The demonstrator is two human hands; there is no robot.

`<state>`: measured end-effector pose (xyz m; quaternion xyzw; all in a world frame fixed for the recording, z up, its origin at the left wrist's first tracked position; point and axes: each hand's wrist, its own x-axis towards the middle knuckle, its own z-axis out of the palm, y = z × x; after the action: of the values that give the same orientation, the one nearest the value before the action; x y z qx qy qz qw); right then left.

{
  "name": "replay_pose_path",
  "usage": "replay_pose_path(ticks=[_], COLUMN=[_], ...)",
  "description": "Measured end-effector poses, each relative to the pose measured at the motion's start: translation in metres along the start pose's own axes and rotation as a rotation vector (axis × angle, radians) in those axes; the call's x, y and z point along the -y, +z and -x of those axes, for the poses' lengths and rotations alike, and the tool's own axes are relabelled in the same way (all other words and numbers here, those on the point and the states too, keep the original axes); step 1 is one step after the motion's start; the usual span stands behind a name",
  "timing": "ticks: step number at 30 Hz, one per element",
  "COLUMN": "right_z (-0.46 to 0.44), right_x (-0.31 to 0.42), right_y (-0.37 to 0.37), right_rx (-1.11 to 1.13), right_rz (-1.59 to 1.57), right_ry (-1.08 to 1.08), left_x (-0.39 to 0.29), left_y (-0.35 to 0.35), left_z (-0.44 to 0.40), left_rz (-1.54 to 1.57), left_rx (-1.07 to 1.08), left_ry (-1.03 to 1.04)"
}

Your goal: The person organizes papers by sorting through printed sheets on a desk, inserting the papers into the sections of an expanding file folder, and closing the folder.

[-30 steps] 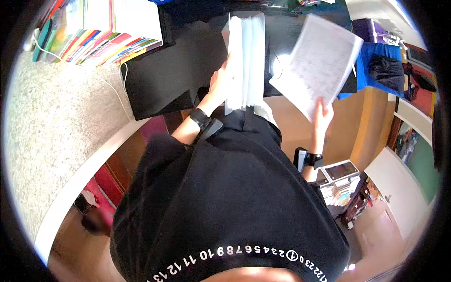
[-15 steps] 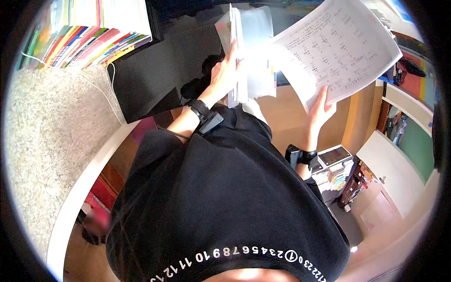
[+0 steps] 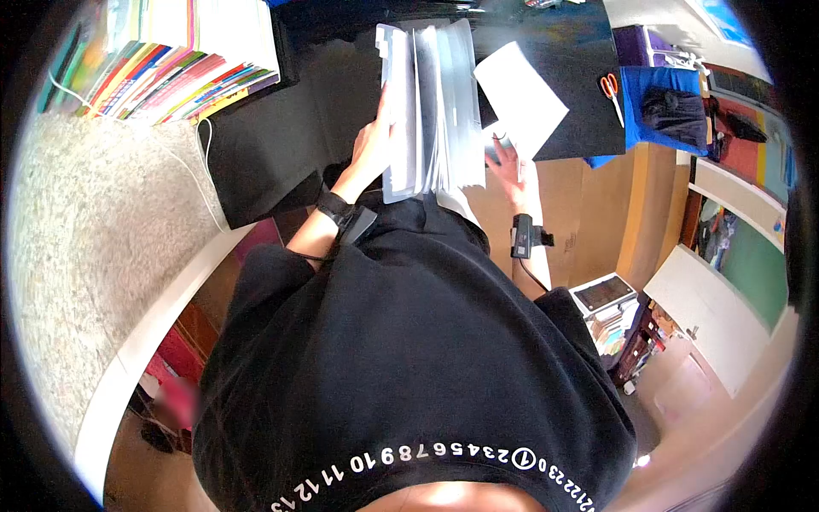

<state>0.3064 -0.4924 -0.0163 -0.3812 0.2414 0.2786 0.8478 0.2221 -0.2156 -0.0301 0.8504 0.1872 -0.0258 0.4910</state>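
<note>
A folder with clear plastic sleeves [image 3: 437,111] stands partly fanned out at the near edge of the black table [image 3: 589,128]. My left hand [image 3: 373,147] grips its left side, fingers against the outer sleeves. To the right of the folder, a white sheet of paper [image 3: 526,98] lies on the table, tilted. My right hand [image 3: 514,173] is at the table's edge just below the sheet, fingers spread and holding nothing. Both wrists wear black straps with small devices.
Orange-handled scissors [image 3: 610,90] lie on the table's right part. A row of books [image 3: 162,81] stands at the upper left. Dark cloth [image 3: 674,115] rests on something blue at the right. A white cable [image 3: 207,171] hangs by the table's left edge.
The written sheet has left my right hand's raised grip; a white sheet now lies on the table. My right hand has moved left and opened. The folder has shifted slightly left.
</note>
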Motion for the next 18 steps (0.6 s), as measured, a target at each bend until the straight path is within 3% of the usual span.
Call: replay_pose_path(ticks=[3, 5, 6, 12, 14, 18], right_z=[-0.020, -0.026, -0.025, 0.000, 0.002, 0.033], right_x=[-0.019, -0.021, -0.018, 0.020, 0.036, 0.054], right_y=[-0.021, -0.039, -0.034, -0.023, -0.036, -0.004], right_rx=[-0.055, 0.050, -0.013, -0.239, -0.368, -0.500], right_rz=[-0.226, -0.236, -0.207, 0.138, 0.413, 0.688], right_ry=[0.015, -0.046, -0.061, -0.314, -0.411, -0.652], left_x=[0.007, 0.006, 0.015, 0.008, 0.004, 0.015], left_y=[-0.008, -0.011, -0.010, -0.014, -0.020, -0.017], left_z=[0.009, 0.015, 0.014, 0.013, 0.016, 0.017], left_rz=[0.010, 0.040, 0.018, -0.015, -0.014, -0.036], left_rx=[-0.053, -0.102, -0.104, -0.093, -0.082, -0.108], left_ry=[-0.001, -0.030, -0.002, -0.054, -0.128, -0.026])
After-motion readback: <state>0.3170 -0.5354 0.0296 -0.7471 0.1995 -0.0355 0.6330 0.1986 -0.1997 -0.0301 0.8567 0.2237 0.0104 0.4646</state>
